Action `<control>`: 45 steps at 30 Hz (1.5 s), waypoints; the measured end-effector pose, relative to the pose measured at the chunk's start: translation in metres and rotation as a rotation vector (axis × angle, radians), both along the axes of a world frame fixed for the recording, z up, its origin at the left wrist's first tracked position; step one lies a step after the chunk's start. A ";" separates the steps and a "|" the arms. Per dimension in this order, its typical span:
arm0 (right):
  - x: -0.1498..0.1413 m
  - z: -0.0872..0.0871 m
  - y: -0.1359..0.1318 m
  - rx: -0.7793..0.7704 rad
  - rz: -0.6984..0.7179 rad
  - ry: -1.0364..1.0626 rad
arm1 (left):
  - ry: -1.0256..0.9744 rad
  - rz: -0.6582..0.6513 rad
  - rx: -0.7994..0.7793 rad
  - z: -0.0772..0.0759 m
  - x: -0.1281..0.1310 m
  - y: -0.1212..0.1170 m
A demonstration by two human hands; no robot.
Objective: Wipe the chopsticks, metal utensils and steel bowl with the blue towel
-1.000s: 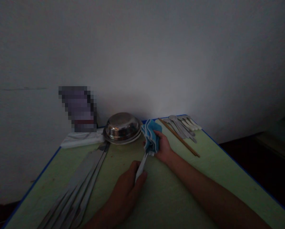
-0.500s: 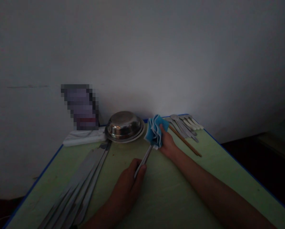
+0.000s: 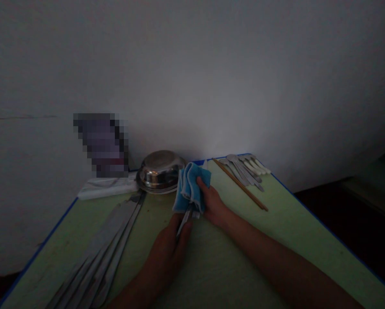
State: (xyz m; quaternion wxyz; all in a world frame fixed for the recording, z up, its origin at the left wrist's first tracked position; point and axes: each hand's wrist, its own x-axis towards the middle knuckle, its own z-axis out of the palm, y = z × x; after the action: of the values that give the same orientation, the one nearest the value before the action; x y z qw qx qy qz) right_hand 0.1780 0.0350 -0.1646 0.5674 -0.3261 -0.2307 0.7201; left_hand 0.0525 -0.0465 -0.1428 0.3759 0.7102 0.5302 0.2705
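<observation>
My left hand (image 3: 169, 240) is closed around the metal handle of a slim knife (image 3: 182, 224), held at a slant over the table. A folded blue cloth (image 3: 189, 189) with pale edges wraps the knife's middle. My right hand (image 3: 212, 201) grips this cloth from the right side, thumb on top. Beyond the cloth a pale pointed tip shows, seemingly the knife's end; the part between is hidden. Just behind the cloth lies an upturned steel bowl (image 3: 162, 169), partly covered by it.
Several long flat metal utensils (image 3: 105, 244) fan out at left on the green table (image 3: 237, 262). Wooden chopsticks (image 3: 240, 185) and several spoons and other cutlery (image 3: 244, 169) lie at right. A white packet (image 3: 105, 186) and a blurred upright object (image 3: 102, 143) stand by the wall.
The cloth and my right hand have slid down the knife toward my left hand, to the left and nearer me. The view has shifted slightly.
</observation>
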 end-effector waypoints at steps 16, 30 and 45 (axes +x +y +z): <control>0.051 0.000 0.041 -0.026 -0.290 0.253 | -0.238 0.034 -0.209 0.003 -0.001 -0.006; 0.034 0.006 0.026 -0.164 -0.196 0.354 | -0.218 0.056 -0.189 -0.003 -0.003 -0.004; 0.011 0.009 0.010 -0.107 0.026 0.400 | -0.213 0.070 -0.164 -0.003 0.000 -0.003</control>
State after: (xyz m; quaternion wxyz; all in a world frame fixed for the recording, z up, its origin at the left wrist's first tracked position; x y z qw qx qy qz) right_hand 0.1894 0.0454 -0.1559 0.5742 -0.2033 -0.0790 0.7891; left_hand 0.0526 -0.0497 -0.1461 0.4771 0.6256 0.5320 0.3130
